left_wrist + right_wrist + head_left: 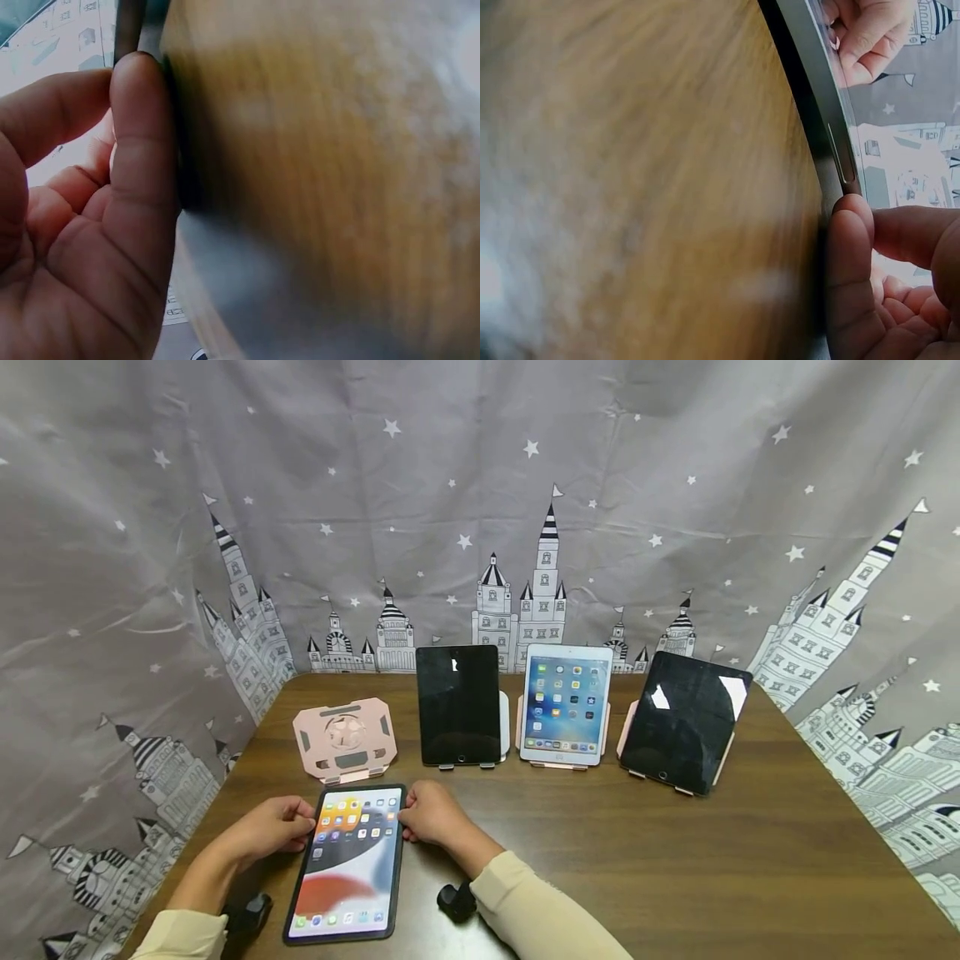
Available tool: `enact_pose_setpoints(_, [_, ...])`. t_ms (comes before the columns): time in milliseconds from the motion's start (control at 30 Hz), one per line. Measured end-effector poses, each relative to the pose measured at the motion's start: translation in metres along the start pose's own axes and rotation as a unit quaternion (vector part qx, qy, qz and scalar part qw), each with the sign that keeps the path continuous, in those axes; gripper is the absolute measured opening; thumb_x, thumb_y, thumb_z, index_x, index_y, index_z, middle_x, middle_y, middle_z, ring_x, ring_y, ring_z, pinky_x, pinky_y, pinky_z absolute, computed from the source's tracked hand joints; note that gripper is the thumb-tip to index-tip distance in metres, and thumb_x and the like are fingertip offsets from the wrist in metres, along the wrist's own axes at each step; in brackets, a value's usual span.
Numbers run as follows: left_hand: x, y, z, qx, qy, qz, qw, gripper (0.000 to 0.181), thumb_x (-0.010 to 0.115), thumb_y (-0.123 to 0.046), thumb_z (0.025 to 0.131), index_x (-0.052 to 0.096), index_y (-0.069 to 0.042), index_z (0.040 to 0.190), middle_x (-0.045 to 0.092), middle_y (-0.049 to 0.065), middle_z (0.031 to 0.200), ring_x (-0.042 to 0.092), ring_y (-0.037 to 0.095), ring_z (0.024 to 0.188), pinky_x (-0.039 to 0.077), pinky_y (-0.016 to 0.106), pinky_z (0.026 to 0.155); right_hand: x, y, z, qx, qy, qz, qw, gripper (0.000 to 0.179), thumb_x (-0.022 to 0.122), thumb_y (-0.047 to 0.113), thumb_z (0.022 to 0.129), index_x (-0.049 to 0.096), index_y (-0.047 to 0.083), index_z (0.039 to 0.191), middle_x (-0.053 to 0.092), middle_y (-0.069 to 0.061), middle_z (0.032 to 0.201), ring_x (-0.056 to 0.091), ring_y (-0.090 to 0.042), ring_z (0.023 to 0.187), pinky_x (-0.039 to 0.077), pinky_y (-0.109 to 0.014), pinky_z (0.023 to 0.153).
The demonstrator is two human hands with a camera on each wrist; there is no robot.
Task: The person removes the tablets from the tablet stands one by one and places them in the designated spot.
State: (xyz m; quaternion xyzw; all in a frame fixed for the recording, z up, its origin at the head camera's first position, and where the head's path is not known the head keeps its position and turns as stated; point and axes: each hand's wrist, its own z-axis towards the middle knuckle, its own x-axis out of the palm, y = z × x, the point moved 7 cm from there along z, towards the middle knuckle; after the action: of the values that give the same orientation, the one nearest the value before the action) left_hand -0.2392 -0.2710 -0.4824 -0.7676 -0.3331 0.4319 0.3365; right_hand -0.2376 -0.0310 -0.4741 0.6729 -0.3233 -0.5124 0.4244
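Observation:
A tablet [348, 860] with a lit screen of app icons and a dark border is at the front left, over the wooden table. My left hand [272, 827] pinches its left edge near the upper part, thumb and finger meeting there. On the opposite edge, my right hand [435, 814] grips the tablet between thumb and fingers. The right wrist view shows the tablet's thin grey side [821, 90] with a narrow slot just beside my fingertips. Just beyond the tablet's top edge stands a pink tablet stand [311, 735] with cutouts, bearing no tablet.
Along the back stand a dark tablet [457, 706] on a white stand, a lit white tablet [566, 702], and a tilted black tablet [682, 722]. The brown table [600, 860] extends to the right. Behind hangs a grey curtain [420, 468] with castles and stars.

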Motion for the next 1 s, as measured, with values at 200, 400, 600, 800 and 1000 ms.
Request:
enact_pose_setpoints(200, [-0.0004, -0.0018, -0.0026, -0.008, -0.008, 0.009, 0.9999, 0.009, 0.055, 0.000, 0.097, 0.056, 0.007, 0.104, 0.059, 0.009, 0.090, 0.057, 0.022, 0.082, 0.057, 0.036, 0.073, 0.0009, 0.0005, -0.0008, 0.007, -0.004, -0.001, 1.0000, 0.025, 0.069, -0.005, 0.085, 0.052, 0.005, 0.071, 0.052, 0.002, 0.048, 0.051, -0.005, 0.040, 0.047, -0.019, 0.040])
enact_pose_setpoints(400, [0.0012, -0.0028, -0.0019, -0.012, -0.011, 0.013, 0.9998, 0.007, 0.056, 0.001, 0.096, 0.056, 0.006, 0.100, 0.058, 0.009, 0.087, 0.058, 0.021, 0.079, 0.058, 0.036, 0.072, -0.0002, -0.0014, -0.0012, 0.013, -0.004, 0.009, 0.9999, 0.024, 0.070, -0.005, 0.085, 0.053, 0.005, 0.072, 0.056, 0.000, 0.049, 0.053, -0.006, 0.040, 0.047, -0.019, 0.040])
enact_pose_setpoints(600, [-0.0002, -0.0044, -0.0009, -0.020, -0.018, 0.018, 0.9995, 0.007, 0.057, 0.000, 0.096, 0.056, 0.005, 0.100, 0.059, 0.009, 0.087, 0.059, 0.021, 0.079, 0.058, 0.036, 0.072, -0.0018, -0.0007, -0.0006, 0.008, -0.007, 0.015, 0.9998, 0.023, 0.071, -0.005, 0.084, 0.054, 0.004, 0.071, 0.056, 0.000, 0.049, 0.053, -0.006, 0.040, 0.047, -0.019, 0.040])
enact_pose_setpoints(800, [-0.0006, -0.0033, -0.0011, -0.024, -0.014, 0.013, 0.9995, 0.007, 0.056, 0.001, 0.096, 0.055, 0.005, 0.101, 0.059, 0.010, 0.090, 0.059, 0.021, 0.080, 0.058, 0.036, 0.073, -0.0006, -0.0011, -0.0003, 0.011, -0.005, 0.015, 0.9998, 0.024, 0.070, -0.005, 0.085, 0.053, 0.005, 0.071, 0.054, 0.002, 0.048, 0.052, -0.005, 0.040, 0.047, -0.019, 0.040])
enact_pose_setpoints(1000, [0.0000, -0.0015, 0.0003, -0.021, -0.011, 0.010, 0.9997, 0.007, 0.056, 0.001, 0.096, 0.055, 0.005, 0.101, 0.059, 0.009, 0.088, 0.059, 0.021, 0.079, 0.058, 0.036, 0.072, -0.0008, -0.0012, -0.0009, 0.009, -0.003, 0.015, 0.9999, 0.024, 0.070, -0.006, 0.085, 0.052, 0.005, 0.072, 0.055, 0.000, 0.050, 0.053, -0.006, 0.040, 0.048, -0.020, 0.041])
